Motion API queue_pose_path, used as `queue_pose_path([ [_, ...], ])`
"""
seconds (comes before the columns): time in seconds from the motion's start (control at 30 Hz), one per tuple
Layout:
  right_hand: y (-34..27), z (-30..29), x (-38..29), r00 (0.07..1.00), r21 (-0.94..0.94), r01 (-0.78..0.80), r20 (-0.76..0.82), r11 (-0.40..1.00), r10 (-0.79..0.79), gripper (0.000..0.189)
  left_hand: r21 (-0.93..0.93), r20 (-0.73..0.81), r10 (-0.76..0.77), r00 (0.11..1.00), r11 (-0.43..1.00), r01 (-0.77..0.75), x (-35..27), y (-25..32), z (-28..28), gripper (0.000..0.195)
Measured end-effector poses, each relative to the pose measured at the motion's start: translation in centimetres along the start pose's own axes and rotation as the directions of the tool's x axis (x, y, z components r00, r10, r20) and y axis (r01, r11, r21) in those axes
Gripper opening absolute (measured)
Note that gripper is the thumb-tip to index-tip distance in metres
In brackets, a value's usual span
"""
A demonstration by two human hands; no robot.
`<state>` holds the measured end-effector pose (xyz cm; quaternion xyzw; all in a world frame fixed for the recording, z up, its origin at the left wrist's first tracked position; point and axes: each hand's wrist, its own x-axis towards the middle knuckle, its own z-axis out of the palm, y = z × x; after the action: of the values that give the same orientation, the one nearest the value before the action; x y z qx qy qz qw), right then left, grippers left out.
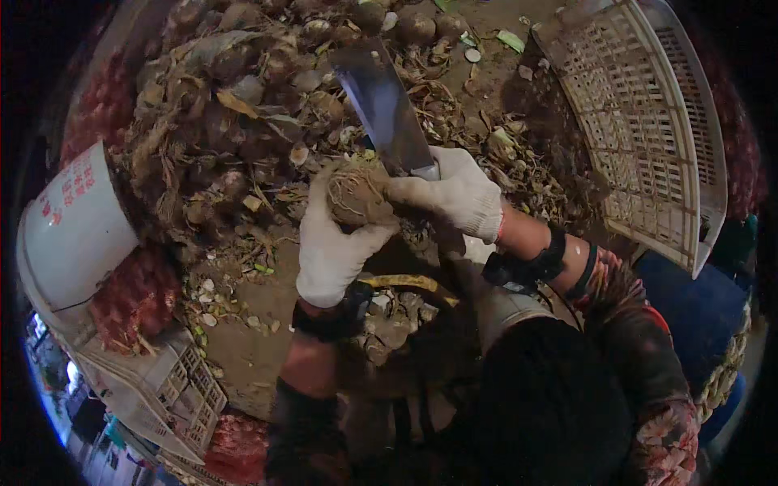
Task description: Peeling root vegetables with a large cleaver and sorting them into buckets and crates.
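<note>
My left hand (337, 258), in a white knit glove, cups a soil-covered round root vegetable (355, 197) with stringy rootlets. In my right hand (456, 191), gloved the same way, is the handle of a cleaver (389, 115). Its broad blade points up and away over the heap, and I see no contact between its edge and the vegetable. The right thumb reaches across to the vegetable's right side. Beyond both hands lies a heap of similar dirty root vegetables (243, 115) with dry leaves and stalks.
At left a white plastic bucket (85, 225) bearing red writing lies tilted by a red mesh sack (143, 297). Plastic crates stand lower left (146, 395) and at right (632, 115). Below my hands, a yellow curved handle (413, 281) borders pale chunks (395, 322). Trimmings (516, 158) litter the ground.
</note>
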<state>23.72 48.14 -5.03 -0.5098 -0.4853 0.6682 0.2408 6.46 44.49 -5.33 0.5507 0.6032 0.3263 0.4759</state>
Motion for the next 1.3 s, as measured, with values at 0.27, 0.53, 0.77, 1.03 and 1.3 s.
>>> queue_pose_path([
  [0.27,-0.8,-2.6,-2.1,0.895,-0.788,0.440,0.346,0.431,-0.282,0.028,0.280,0.234,-0.445,0.865,0.883,0.378,-2.1,-5.2,0.6,0.043],
  [0.53,2.4,-3.3,-1.0,0.834,-0.752,0.521,0.350,0.403,-0.427,0.027,0.212,-0.054,-0.230,0.972,0.948,0.236,-5.2,-8.7,0.8,0.034],
  [0.77,4.2,-5.5,0.4,0.989,-0.743,-0.141,-0.132,0.654,0.063,0.025,-0.785,0.007,-0.225,0.974,0.603,0.145,-2.7,2.9,2.5,0.049],
  [1.03,2.5,-2.6,-0.7,0.984,-0.199,0.174,-0.008,0.964,-0.179,0.043,-0.337,-0.044,-0.160,0.986,0.932,0.136,-1.8,-0.2,2.3,0.071],
  [1.3,3.9,-3.4,-0.6,0.934,-0.667,-0.133,0.163,0.733,0.318,0.037,-0.693,0.185,-0.239,0.953,0.656,0.299,-5.6,-1.4,-0.7,0.030],
])
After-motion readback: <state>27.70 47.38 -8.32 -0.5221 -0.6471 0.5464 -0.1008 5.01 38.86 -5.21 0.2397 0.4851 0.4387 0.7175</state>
